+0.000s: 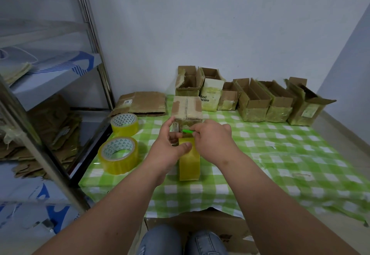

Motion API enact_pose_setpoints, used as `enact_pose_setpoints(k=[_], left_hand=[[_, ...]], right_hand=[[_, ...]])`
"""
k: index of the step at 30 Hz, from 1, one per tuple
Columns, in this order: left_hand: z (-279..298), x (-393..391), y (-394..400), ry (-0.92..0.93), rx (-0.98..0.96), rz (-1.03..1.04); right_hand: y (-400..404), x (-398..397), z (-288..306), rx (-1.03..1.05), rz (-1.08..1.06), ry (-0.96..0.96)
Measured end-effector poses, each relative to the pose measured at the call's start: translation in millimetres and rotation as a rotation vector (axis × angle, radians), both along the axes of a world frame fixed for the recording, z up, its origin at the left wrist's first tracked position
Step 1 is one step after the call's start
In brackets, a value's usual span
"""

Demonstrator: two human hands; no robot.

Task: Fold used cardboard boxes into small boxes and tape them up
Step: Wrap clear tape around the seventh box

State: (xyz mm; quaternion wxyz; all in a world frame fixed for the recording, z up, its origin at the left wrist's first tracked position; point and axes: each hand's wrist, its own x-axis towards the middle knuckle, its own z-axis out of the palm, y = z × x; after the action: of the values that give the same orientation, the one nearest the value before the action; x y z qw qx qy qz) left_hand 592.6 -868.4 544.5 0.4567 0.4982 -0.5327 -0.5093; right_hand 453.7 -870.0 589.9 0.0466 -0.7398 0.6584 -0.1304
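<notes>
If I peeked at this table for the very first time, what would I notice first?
Probably the two hands in the middle: the left hand holds a yellow tape roll standing on edge, while the right hand pinches a small green tool at the tape, in front of a small taped box. Next, the bright green checked tablecloth, two more tape rolls at the left, and a row of open cardboard boxes along the wall.

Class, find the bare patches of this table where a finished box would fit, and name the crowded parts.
Free: the checked cloth right of the right hand, below the row of open boxes; also the near edge. Crowded: the left side with two tape rolls, and the centre around the hands.
</notes>
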Motion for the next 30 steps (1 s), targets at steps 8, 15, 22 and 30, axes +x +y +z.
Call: enact_pose_setpoints(k=[8, 15, 22, 30], left_hand=[[4.0, 1.6, -0.6, -0.031, -0.008, -0.009], [3.4, 2.6, -4.1, -0.048, 0.009, -0.03], [2.8, 2.4, -5.5, -0.055, 0.015, -0.031], [3.9, 2.9, -2.9, -0.058, 0.013, -0.029]], right_hand=[[-2.2, -2.3, 0.7, -0.01, 0.008, 0.058], [-0.4, -29.0, -1.7, -0.013, -0.051, 0.03], [6.3, -51.5, -21.4, -0.044, -0.176, -0.232], [12.1, -52.9, -51.7, 0.146, -0.285, -0.211]])
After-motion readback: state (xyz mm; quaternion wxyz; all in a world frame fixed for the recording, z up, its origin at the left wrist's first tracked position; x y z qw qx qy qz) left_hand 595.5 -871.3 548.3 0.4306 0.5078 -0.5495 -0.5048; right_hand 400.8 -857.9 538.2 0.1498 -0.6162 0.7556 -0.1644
